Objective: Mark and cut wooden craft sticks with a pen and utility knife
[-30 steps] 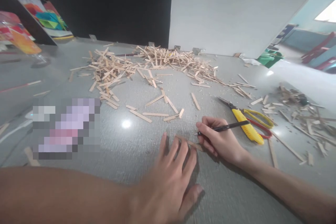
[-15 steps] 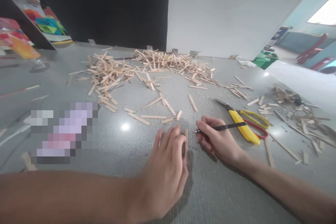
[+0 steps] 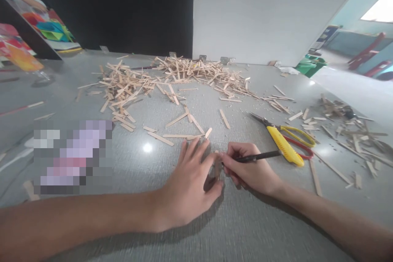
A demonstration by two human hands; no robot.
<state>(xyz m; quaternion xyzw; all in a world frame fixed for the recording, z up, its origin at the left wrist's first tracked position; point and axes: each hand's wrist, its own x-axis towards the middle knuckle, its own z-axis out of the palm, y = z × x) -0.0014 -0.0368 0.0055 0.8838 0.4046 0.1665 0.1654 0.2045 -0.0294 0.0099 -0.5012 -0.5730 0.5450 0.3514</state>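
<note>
1. A short wooden craft stick (image 3: 217,166) lies on the grey surface (image 3: 245,221) near the front middle, lengthwise away from the viewer, right between the two hands.
2. The left hand (image 3: 188,182) lies palm down on the surface with its fingers spread and pointing away; its thumb and forefinger touch the stick's left side and pin it flat. The forearm comes in from the lower left, low over the surface.
3. The right hand (image 3: 247,170) is closed around a slim black pen (image 3: 256,156) in a writing grip. The pen's tip rests at the stick's upper end and the barrel points off to the right; the wrist rests on the surface, and the forearm runs out to the lower right.
4. Just beyond the left hand's fingertips lie a few loose craft sticks (image 3: 181,131), apart from one another.
5. To the right of the pen lie yellow-handled scissors (image 3: 285,143), blades pointing left and away, with a red loop under the handles.
6. Farther back, a wide heap of sticks (image 3: 172,75) spreads across the surface below a dark panel and a white wall.
7. At the right edge lies a litter of cut stick scraps (image 3: 350,131).
8. At the left sits a blurred-out patch; what it covers cannot be told.
</note>
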